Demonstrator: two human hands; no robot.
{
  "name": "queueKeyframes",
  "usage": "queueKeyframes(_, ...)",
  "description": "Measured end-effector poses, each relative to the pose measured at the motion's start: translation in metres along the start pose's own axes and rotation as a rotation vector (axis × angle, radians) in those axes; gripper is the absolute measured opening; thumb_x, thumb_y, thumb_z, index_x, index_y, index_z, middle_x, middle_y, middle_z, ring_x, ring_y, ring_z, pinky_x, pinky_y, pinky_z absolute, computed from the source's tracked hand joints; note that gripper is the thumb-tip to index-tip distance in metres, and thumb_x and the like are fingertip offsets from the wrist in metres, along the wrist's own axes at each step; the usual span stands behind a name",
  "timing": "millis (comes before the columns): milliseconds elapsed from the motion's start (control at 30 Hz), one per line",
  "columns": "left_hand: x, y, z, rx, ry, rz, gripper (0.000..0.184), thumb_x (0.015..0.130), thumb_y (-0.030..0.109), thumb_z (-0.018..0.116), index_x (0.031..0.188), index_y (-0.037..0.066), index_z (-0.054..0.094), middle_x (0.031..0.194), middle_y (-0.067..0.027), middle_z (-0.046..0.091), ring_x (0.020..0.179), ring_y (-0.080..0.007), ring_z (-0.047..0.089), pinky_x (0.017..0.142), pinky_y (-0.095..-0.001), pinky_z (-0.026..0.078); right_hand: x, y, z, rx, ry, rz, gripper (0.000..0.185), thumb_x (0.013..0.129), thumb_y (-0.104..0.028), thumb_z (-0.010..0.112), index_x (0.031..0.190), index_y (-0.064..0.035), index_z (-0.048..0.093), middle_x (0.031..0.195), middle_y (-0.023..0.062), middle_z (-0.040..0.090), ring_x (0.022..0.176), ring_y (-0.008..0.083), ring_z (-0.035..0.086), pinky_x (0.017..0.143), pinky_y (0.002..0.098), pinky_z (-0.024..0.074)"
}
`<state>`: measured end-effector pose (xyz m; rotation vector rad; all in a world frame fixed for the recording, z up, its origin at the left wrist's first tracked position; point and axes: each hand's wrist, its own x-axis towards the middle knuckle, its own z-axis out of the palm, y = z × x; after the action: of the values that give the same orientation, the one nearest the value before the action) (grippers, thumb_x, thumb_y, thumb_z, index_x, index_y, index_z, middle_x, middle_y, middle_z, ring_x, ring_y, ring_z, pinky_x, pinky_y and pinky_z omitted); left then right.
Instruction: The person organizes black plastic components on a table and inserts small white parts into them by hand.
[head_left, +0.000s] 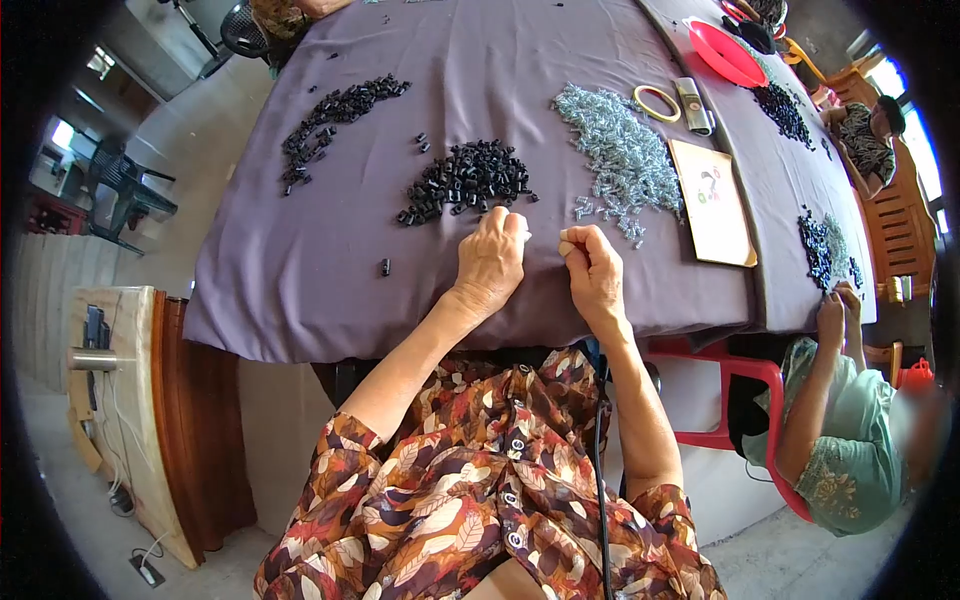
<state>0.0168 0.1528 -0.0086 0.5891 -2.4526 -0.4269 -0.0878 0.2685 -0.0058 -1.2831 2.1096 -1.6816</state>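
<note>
My left hand (490,262) is closed in a pinch just in front of a pile of small black cylindrical pieces (470,180). Its fingertips point toward my right hand (595,272), which is also pinched, a short gap away. Something pale shows at the fingertips of both hands, too small to name; whatever they grip is hidden. Beyond my right hand spreads a heap of small silvery metal springs (620,150). One loose black piece (385,267) lies left of my left hand on the purple-grey tablecloth (300,290).
More black pieces (340,115) lie at the back left. At right are a tape roll (657,104), a grey canister (694,108), a paper-topped board (712,203) and a red basin (725,55). A person in green (835,430) works beside a red chair (770,390).
</note>
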Motion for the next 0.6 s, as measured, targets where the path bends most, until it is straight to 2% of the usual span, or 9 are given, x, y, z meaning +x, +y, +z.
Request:
queueKeyframes(33, -0.002, 0.001, -0.003, -0.067, -0.006, -0.021, 0.009, 0.083, 0.012, 0.053, 0.084, 0.004, 0.048, 0.082, -0.0104, 0.053, 0.076, -0.0257, 0.057, 0.061, -0.0366, 0.048, -0.001, -0.002, 0.002, 0.03, -0.006, 0.005, 0.007, 0.079, 0.001, 0.054, 0.086, -0.0002, 0.054, 0.077, 0.0088, 0.056, 0.068, 0.0191, 0.055, 0.064, 0.0275, 0.0449)
queueKeyframes(133, -0.01, 0.001, -0.006, -0.491, 0.022, -0.137, 0.007, 0.087, 0.011, 0.051, 0.088, 0.004, 0.051, 0.076, -0.0087, 0.058, 0.062, -0.0202, 0.055, 0.057, -0.0324, 0.045, -0.004, -0.006, 0.008, 0.149, -0.033, 0.072, 0.007, 0.081, 0.001, 0.054, 0.087, 0.0001, 0.055, 0.076, 0.0053, 0.057, 0.067, 0.0123, 0.052, 0.063, 0.0244, 0.0444)
queueKeyframes(233, -0.015, 0.004, -0.017, -0.744, -0.142, -0.346, 0.01, 0.09, 0.013, 0.051, 0.091, 0.004, 0.053, 0.073, -0.0036, 0.058, 0.056, -0.0089, 0.048, 0.053, -0.0237, 0.042, -0.008, -0.009, 0.012, 0.295, -0.072, 0.198, 0.006, 0.082, 0.001, 0.055, 0.088, 0.0004, 0.056, 0.075, 0.0028, 0.058, 0.067, 0.0079, 0.05, 0.062, 0.0222, 0.044)
queueKeyframes(333, -0.02, 0.005, -0.022, -0.857, -0.181, -0.417, 0.009, 0.09, 0.013, 0.051, 0.091, 0.005, 0.054, 0.072, 0.0017, 0.054, 0.058, -0.0024, 0.043, 0.051, -0.0179, 0.038, -0.009, -0.013, 0.014, 0.338, -0.105, 0.217, 0.006, 0.082, 0.0, 0.055, 0.089, 0.0005, 0.056, 0.075, 0.0022, 0.059, 0.067, 0.0069, 0.05, 0.062, 0.0217, 0.0441)
queueKeyframes(600, -0.026, 0.008, -0.019, -1.025, -0.129, -0.408, 0.006, 0.087, 0.003, 0.052, 0.093, 0.004, 0.052, 0.073, 0.0037, 0.053, 0.058, -0.0019, 0.044, 0.05, -0.0171, 0.038, -0.012, -0.016, 0.017, 0.173, -0.112, 0.152, 0.007, 0.082, -0.003, 0.057, 0.088, -0.0003, 0.055, 0.076, 0.0042, 0.059, 0.068, 0.0098, 0.052, 0.064, 0.0235, 0.0448)
